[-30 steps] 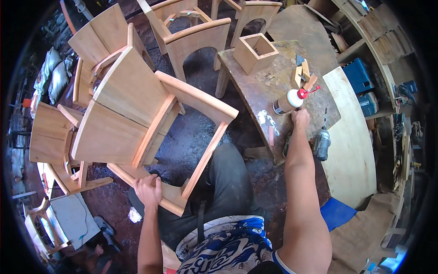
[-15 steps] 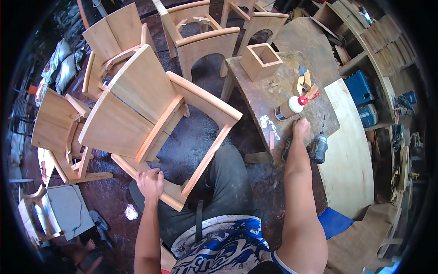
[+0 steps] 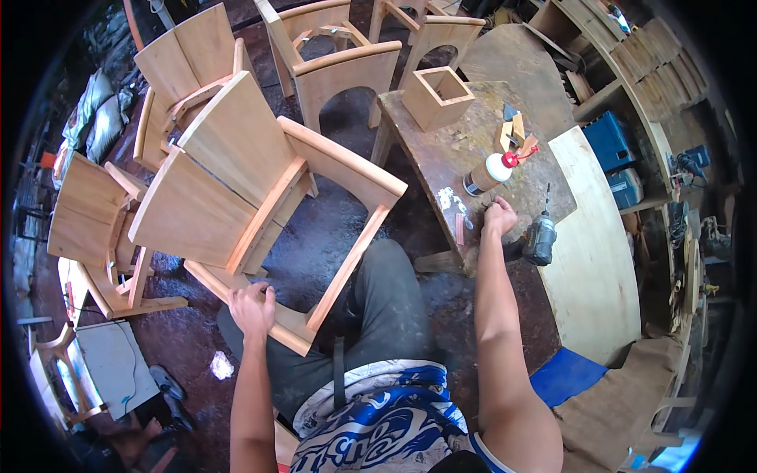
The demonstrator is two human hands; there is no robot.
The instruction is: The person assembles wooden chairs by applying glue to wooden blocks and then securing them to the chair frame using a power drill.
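Note:
A light wooden chair with a two-panel backrest is tilted against my legs. My left hand lies over its near armrest, fingers curled round the wood. At the worn table, my right hand is closed low over the top, fingertips together; whatever they hold is too small or hidden to make out. Just beyond it stands a glue bottle with a red cap. On its right a cordless drill rests with its bit pointing away. White glue smears and a small pinkish strip are on its left.
An open wooden box and small wood offcuts sit on the table. More wooden chairs stand behind and to the left. Pale plywood, a blue sheet and shelves with blue cases line the right.
The whole view has shifted slightly. My right hand has moved a little nearer and left, away from the drill and bottle. My left hand stays on the armrest.

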